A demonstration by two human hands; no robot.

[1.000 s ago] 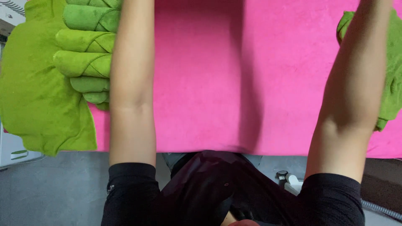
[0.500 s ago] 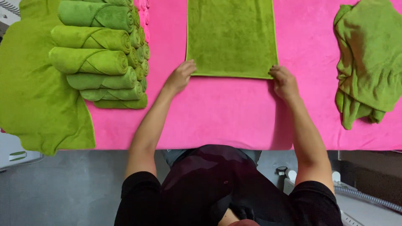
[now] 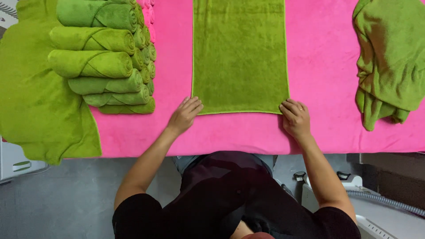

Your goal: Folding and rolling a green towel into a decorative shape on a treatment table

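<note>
Left hand (image 3: 185,114): laid palm down at the near left corner of the flat green towel (image 3: 240,55), fingers straight and close together, tips resting on the towel's corner, gripping nothing.
Left arm: bare forearm slanting up from the near left, elbow bent, short black sleeve at the shoulder.
Right hand (image 3: 295,117): set palm down at the near right corner of the same towel, fingers slightly curled and close together, tips pressing on the towel's edge, ring on one finger, clasping nothing.
Right arm: bare forearm rising almost straight from the near right, black sleeve at the shoulder.
Flat green towel: spread smooth in the middle of the pink cloth (image 3: 323,66), long sides running away from the body, near hem lying between the two hands, far end cut off by the top edge of the view.
Rolled green towels (image 3: 95,64): stacked in a pile at the far left, well apart from the left hand, rolled ends facing right.
Large green sheet (image 3: 31,102): draped under the rolls, hanging over the left near edge of the table.
Crumpled green towels (image 3: 389,62): heaped at the far right, well apart from the right hand.
Grey floor (image 3: 66,199): visible below the near table edge.
</note>
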